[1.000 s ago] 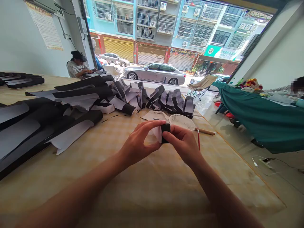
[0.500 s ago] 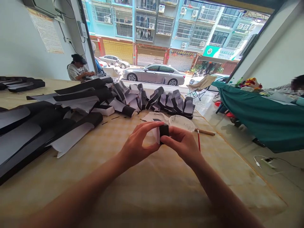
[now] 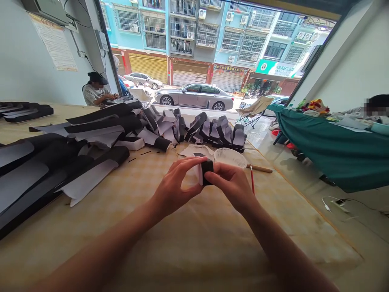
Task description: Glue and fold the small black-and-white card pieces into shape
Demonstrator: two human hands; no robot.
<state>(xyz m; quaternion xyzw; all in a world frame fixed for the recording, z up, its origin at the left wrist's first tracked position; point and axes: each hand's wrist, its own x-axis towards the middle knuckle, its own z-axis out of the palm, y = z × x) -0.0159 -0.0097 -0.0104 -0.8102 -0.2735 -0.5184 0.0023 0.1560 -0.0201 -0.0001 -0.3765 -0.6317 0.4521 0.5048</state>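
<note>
Clock positions are read from the hands, with 12 o'clock pointing straight ahead. At 9 to 10 o'clock, long black strips backed with white paper (image 3: 75, 162) are heaped on the surface (image 3: 212, 251), which is covered by a checked yellow cloth. Farther off at 11 o'clock, a seated co-worker (image 3: 95, 90) is seen with both hands at a table edge, well apart from the wearer's hands.

The left hand (image 3: 178, 181) is curled, with its fingers closed from the left on a small black block (image 3: 207, 171). A white paper flap (image 3: 199, 174) is seen against the block's left side, though its attachment cannot be made out. The right hand (image 3: 231, 188) is closed on the block from the right, so that it is pinched between both hands, which do not touch each other. The block's long axis stands roughly upright, and its lower part is hidden by fingers.

At 12 o'clock, folded black-and-white pieces (image 3: 212, 132) are lined up. A white bowl (image 3: 230, 157) sits at 1 o'clock, a red-handled brush (image 3: 252, 180) lies just beside the right hand at 3 o'clock, and a green cloth (image 3: 319, 162) hangs farther off at 2 to 3 o'clock.
</note>
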